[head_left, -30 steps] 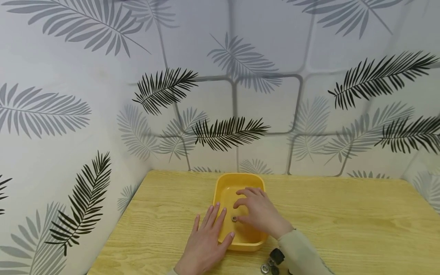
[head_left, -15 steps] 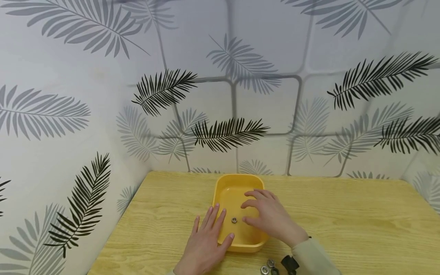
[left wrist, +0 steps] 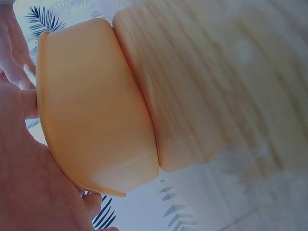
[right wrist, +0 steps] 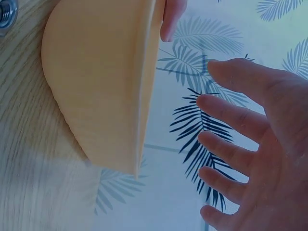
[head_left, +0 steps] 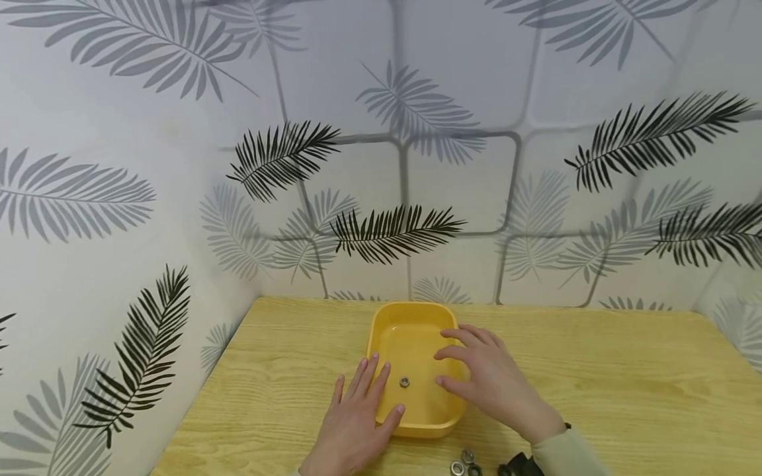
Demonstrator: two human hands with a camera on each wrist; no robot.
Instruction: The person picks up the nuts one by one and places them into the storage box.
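A yellow rectangular tray (head_left: 417,428) with raised walls sits on the wooden table. One small metal nut-like ring (head_left: 405,382) lies on its floor, left of centre. My left hand (head_left: 357,423) rests on the tray's left rim, fingers straight and spread; the left wrist view shows the hand against the rim of the tray (left wrist: 96,110). Over the tray's right side hovers my right hand (head_left: 491,377), fingers apart and loosely bent, holding nothing. In the right wrist view the right hand (right wrist: 255,139) is spread apart from the tray wall (right wrist: 101,86).
Several small metal rings (head_left: 467,456) lie on the table in front of the tray's right corner. Beside them is a black object (head_left: 524,465), partly hidden by the right sleeve. A leaf-patterned wall (head_left: 369,172) rises behind the table (head_left: 595,383).
My right hand has moved right, away from the metal ring, which now lies fully visible in the tray. More small rings show beside the sleeve. The left hand has stayed put.
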